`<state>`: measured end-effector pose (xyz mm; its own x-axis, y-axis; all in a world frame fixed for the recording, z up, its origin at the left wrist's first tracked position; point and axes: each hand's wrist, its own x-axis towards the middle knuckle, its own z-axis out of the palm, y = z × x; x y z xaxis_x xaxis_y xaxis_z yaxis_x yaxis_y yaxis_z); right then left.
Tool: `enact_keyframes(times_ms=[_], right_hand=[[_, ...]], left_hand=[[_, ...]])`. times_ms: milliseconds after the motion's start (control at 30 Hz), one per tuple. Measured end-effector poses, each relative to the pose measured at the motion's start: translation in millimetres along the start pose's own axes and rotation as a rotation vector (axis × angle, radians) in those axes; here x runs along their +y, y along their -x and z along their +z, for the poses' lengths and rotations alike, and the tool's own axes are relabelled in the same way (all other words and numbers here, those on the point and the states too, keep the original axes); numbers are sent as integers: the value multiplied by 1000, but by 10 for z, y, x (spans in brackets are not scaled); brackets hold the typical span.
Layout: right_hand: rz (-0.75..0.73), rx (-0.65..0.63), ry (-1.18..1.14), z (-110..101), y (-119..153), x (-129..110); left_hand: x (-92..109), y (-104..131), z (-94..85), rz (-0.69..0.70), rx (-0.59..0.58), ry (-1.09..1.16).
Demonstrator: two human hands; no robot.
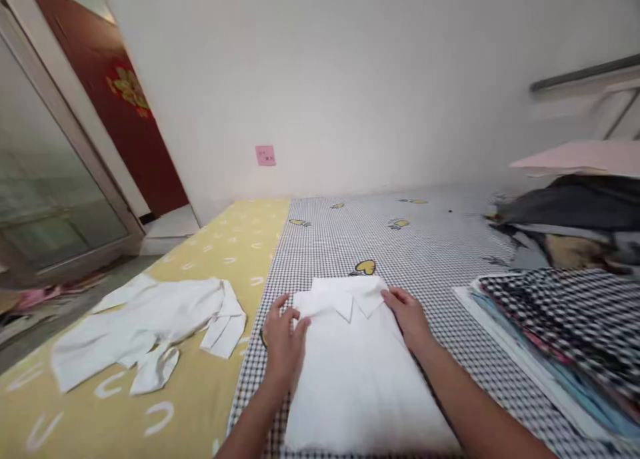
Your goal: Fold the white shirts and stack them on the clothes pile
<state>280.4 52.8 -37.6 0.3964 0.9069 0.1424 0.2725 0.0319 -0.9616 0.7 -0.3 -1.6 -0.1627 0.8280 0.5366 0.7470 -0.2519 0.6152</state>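
A white collared shirt (361, 379) lies folded into a rectangle in front of me, its pointed collar at the far end. At its upper left edge is my left hand (284, 335), with fingers spread and the thumb touching the cloth. My right hand (407, 312) pinches the fabric beside the collar on the right side, thumb and fingers closed on it. Off to the left, a second white garment (155, 315) with long sleeves is spread out unfolded, its sleeves bent.
Beneath everything is a bed cover, yellow (200, 372) on the left and black-and-white checked (335, 239) on the right. A stack of folded clothes (575, 332) stands at right, with a dark clothing pile (560, 209) behind it. A pink note (265, 155) is on the wall.
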Motion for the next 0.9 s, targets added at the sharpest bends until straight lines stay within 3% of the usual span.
enact_keyframes(times_ms=[100,167,233,267,333,400,467,567,700,767,900], right_hand=[[6,39,60,78,-43,18],[26,85,126,78,-68,1],[50,138,196,18,-56,-77],[33,159,253,-31,-24,-146],[-109,188,413,-138,116,-334],[-356,199,590,-208,359,-534],[-573,173,721,-199,661,-654],[-645,-18,870,-64,1054,-555],[-425,-342,916,82,1251,-150],[-347,-393,903,92,1250,-36],[-316,-397,881,89,1228,-32]], left_hand=[[-5,17,38,-115,-59,-147],[14,13,45,-262,-196,-253],[72,12,11,-319,-256,-347],[121,18,-22,-271,-223,-389],[256,48,-100,-40,-72,-455],[409,98,-150,226,55,-481],[514,164,-121,350,59,-482],[478,283,71,252,-159,-519],[203,409,342,96,-531,-622],[114,430,394,71,-596,-644],[109,416,395,36,-607,-635]])
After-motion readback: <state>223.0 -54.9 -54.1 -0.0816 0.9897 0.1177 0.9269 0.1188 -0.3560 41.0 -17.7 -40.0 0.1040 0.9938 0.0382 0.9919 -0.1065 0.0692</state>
